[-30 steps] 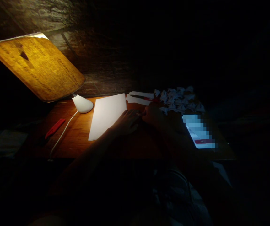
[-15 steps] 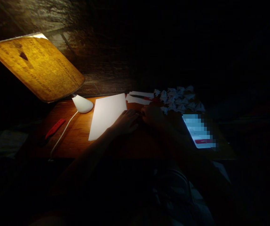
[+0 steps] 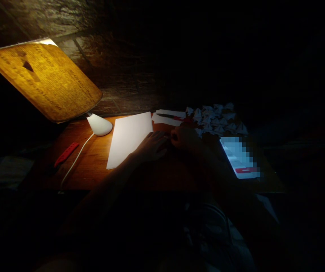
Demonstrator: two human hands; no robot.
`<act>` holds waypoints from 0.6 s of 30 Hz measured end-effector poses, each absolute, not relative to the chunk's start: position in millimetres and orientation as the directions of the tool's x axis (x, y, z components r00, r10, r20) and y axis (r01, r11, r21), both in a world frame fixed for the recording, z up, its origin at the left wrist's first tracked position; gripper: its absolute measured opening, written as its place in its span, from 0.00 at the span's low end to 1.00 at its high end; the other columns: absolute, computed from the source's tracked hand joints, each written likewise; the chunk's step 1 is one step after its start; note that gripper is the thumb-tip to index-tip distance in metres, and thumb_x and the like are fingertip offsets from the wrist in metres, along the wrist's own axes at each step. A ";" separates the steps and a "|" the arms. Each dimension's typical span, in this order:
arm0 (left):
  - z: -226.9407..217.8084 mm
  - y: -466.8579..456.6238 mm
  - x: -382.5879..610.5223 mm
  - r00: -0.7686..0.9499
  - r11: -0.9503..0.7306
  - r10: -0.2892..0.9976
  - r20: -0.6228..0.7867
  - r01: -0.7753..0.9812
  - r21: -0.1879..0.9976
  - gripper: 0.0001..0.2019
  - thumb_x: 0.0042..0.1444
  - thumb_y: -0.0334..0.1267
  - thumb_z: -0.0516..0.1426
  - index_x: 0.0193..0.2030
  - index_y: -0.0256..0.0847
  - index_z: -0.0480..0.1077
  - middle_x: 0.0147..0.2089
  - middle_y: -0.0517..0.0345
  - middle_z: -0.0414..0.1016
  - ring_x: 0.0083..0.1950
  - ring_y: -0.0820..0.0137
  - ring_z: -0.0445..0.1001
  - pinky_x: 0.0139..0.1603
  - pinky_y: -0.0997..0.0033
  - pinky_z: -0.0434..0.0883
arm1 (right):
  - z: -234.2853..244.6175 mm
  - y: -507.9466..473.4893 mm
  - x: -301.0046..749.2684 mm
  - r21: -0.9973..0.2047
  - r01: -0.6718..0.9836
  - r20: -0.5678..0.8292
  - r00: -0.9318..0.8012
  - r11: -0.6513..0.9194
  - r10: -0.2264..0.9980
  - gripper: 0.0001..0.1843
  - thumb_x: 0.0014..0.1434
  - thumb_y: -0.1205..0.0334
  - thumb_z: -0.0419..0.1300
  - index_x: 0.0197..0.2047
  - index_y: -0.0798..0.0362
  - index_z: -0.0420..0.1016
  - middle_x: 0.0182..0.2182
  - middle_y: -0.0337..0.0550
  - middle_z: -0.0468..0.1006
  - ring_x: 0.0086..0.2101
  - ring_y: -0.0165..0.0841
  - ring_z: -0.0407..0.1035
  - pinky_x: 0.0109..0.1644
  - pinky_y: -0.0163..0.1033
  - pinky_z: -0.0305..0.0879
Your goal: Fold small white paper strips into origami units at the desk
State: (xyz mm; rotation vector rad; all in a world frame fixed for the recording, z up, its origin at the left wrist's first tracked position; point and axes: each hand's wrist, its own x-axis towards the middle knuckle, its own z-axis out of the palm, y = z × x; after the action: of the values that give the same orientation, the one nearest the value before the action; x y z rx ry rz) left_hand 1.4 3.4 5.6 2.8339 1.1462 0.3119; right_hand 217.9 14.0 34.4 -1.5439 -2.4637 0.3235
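In dim light, my left hand (image 3: pixel 152 145) lies palm down over the table, fingers stretched to the right and thumb apart. Its back is beside the right edge of a white paper stack (image 3: pixel 131 139). My right hand (image 3: pixel 185 138) is curled closed close to the left fingertips. Shadow hides whatever is between its fingers. Just beyond the hands lie white paper strips (image 3: pixel 166 117), with a dark and red object (image 3: pixel 181 119) among them, too dim to name. Several small folded white paper pieces (image 3: pixel 210 119) are heaped at the back right.
A lit lamp with a printed yellow-brown shade (image 3: pixel 46 81) and white base (image 3: pixel 100 125) stands at the left; its cord (image 3: pixel 76 160) runs to the front edge. A red-handled tool (image 3: pixel 66 154) lies left of it. A glowing phone (image 3: pixel 237 158) lies right on the wooden table (image 3: pixel 94 158).
My right hand has shifted very slightly, its fingers turning a little away from the left fingertips. My left hand stays almost where it was.
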 end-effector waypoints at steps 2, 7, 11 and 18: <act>6.5 3.5 1.7 0.702 -0.719 0.695 0.158 0.681 0.136 0.25 0.63 0.41 0.60 0.67 0.41 0.68 0.71 0.40 0.68 0.71 0.46 0.67 0.69 0.40 0.68 | 35.2 12.9 217.3 -0.323 0.862 0.055 -0.396 0.392 0.917 0.16 0.70 0.54 0.58 0.44 0.52 0.85 0.45 0.50 0.85 0.42 0.39 0.74 0.38 0.39 0.59; 6.4 4.0 2.6 0.699 -0.716 0.698 0.153 0.686 0.132 0.25 0.62 0.40 0.60 0.66 0.42 0.69 0.71 0.40 0.69 0.70 0.45 0.67 0.68 0.39 0.68 | 35.4 9.4 213.7 -0.363 0.873 0.054 -0.328 0.325 0.943 0.12 0.68 0.57 0.60 0.44 0.53 0.83 0.42 0.47 0.85 0.39 0.36 0.74 0.36 0.39 0.56; 6.1 4.0 2.4 0.698 -0.715 0.699 0.156 0.686 0.134 0.23 0.62 0.40 0.60 0.64 0.41 0.70 0.71 0.40 0.69 0.70 0.46 0.68 0.68 0.39 0.68 | 34.6 7.9 213.1 -0.408 0.867 0.041 -0.297 0.288 0.954 0.10 0.66 0.57 0.62 0.45 0.52 0.82 0.42 0.46 0.86 0.38 0.36 0.74 0.35 0.38 0.56; 7.2 3.4 2.9 0.697 -0.715 0.699 0.162 0.684 0.143 0.23 0.62 0.40 0.60 0.63 0.41 0.71 0.71 0.41 0.70 0.69 0.46 0.68 0.68 0.38 0.69 | 32.2 10.0 215.1 -0.414 0.858 0.042 -0.317 0.305 0.948 0.10 0.67 0.58 0.61 0.45 0.51 0.82 0.41 0.45 0.86 0.38 0.36 0.75 0.36 0.38 0.58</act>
State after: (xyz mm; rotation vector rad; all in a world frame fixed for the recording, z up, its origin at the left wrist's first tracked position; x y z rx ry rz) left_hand 2.9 3.4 7.2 2.8273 1.1539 0.3160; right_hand 215.1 10.0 32.2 -1.6385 -2.2976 0.4621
